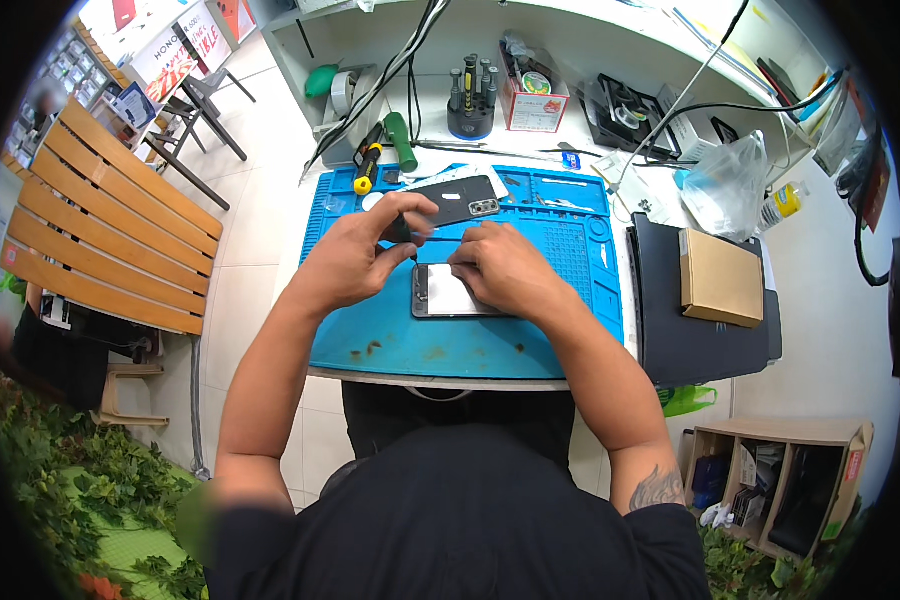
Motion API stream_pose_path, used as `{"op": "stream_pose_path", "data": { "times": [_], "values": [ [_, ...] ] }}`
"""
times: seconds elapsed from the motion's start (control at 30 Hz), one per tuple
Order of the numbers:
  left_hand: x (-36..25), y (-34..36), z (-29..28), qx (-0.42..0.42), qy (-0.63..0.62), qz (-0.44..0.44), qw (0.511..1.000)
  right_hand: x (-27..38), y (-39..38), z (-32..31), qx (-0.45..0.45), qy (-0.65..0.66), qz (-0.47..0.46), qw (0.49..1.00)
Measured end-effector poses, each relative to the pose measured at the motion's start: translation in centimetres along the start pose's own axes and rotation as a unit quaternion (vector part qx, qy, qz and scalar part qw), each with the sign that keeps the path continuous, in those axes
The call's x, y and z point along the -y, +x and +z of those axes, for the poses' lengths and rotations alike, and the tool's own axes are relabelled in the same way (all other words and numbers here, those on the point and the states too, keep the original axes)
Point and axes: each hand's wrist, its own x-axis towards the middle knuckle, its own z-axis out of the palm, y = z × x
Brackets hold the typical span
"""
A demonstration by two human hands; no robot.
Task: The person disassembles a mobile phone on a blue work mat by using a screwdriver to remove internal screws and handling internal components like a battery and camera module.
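On the blue work mat [370, 345] lies a phone screen assembly [450, 290], with a silvery-white face and dark edges. Small parts show along its left end. My left hand [355, 250] is closed around a small dark screwdriver [400, 232], partly blurred and hidden by the fingers. Its thin tip points down by the upper left corner of the assembly; whether it touches cannot be told. Bent fingers of my right hand [510, 265] grip the upper edge and face of the assembly. Just beyond both hands lies a dark phone back [460, 200] with a camera block.
Behind the mat stand a screwdriver holder [470, 105], a red-and-white box [533, 100], a green bottle-shaped item [400, 140] and a yellow-black screwdriver [367, 170]. At right, a cardboard box [720, 278] rests on dark flat cases [665, 330]. Cables [410, 60] hang over the back.
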Motion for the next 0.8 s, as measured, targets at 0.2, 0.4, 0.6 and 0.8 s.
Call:
{"op": "stream_pose_path", "data": {
  "times": [0.2, 0.4, 0.6, 0.8],
  "values": [
    [-0.8, 0.0, -0.3, -0.003, -0.019, -0.021, 1.000, 0.1, -0.1, -0.2, -0.011, 0.002, -0.002, 1.000],
    [-1.1, -0.3, -0.4, 0.000, 0.017, -0.016, 1.000, -0.2, 0.0, -0.3, -0.011, 0.005, -0.010, 1.000],
    [-1.0, -0.5, -0.4, -0.015, 0.011, 0.003, 1.000, -0.4, -0.1, -0.3, -0.009, -0.002, -0.019, 1.000],
    [-1.3, -0.4, -0.6, -0.008, 0.037, 0.002, 0.999, 0.1, 0.1, -0.4, -0.001, -0.039, -0.017, 0.999]
  ]
}}
